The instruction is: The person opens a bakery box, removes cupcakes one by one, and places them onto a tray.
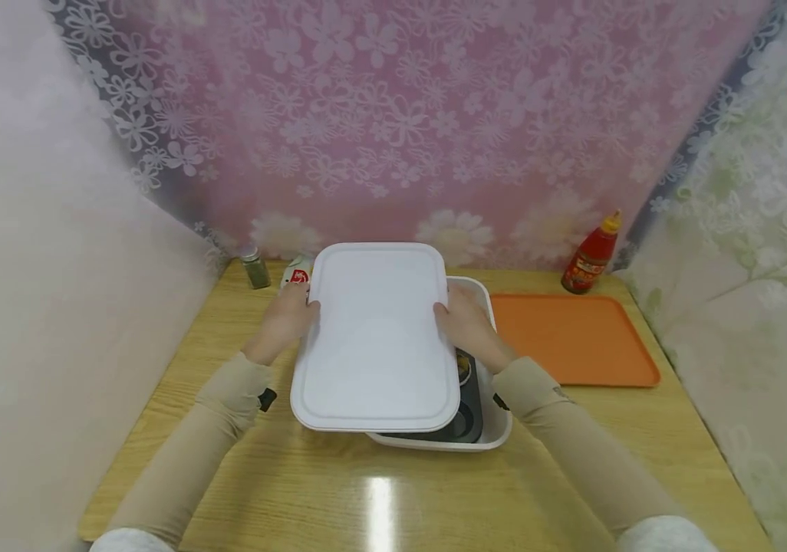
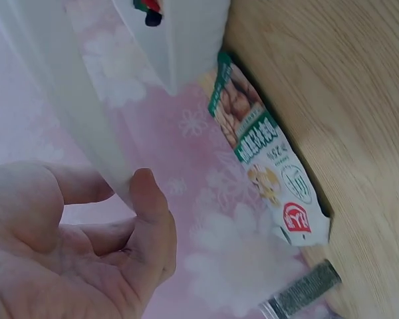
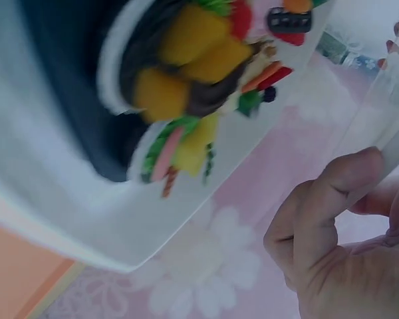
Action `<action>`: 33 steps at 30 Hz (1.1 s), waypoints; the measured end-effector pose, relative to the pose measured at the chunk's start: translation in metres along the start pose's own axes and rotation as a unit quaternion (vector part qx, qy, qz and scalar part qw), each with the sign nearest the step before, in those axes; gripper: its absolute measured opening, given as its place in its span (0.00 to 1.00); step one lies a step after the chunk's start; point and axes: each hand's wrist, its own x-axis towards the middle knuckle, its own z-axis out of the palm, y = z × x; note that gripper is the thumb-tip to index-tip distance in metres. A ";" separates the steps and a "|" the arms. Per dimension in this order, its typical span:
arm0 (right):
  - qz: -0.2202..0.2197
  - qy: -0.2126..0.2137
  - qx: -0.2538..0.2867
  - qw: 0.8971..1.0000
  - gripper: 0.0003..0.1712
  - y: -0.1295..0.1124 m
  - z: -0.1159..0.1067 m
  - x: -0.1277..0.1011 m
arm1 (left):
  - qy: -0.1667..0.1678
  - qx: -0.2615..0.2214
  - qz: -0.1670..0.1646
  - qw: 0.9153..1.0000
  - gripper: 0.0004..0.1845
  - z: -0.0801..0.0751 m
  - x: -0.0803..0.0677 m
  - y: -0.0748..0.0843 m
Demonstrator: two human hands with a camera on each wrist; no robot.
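Note:
Both hands hold a white rectangular lid (image 1: pixel 380 337) with rounded corners, tilted over a white bin (image 1: pixel 500 433). My left hand (image 1: pixel 286 318) pinches its left edge between thumb and fingers, as the left wrist view also shows. The opposite edge is pinched by my right hand (image 1: pixel 468 322). Inside the bin is a dark muffin tin (image 1: pixel 472 414), mostly hidden under the lid in the head view. Up close in the right wrist view, colourful toy-like food pieces (image 3: pixel 186 60) sit in the bin, including a white-rimmed bowl (image 3: pixel 123 56) with yellow chunks.
An orange tray (image 1: pixel 573 337) lies right of the bin, with a red sauce bottle (image 1: pixel 588 261) behind it. At the back left stand a small spice jar (image 1: pixel 256 271) and a printed packet (image 2: pixel 272 166). Walls with flowered cloth enclose the wooden table (image 1: pixel 297 491).

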 end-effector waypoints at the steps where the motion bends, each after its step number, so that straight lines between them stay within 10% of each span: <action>1: -0.001 0.000 0.004 1.000 0.32 -0.004 0.003 0.001 | 0.001 0.005 -0.002 1.000 0.21 -0.003 -0.001 -0.004; 33: -0.026 -0.088 0.037 0.995 0.47 -0.102 0.115 0.019 | -0.011 0.055 -0.034 0.998 0.18 -0.069 -0.050 -0.138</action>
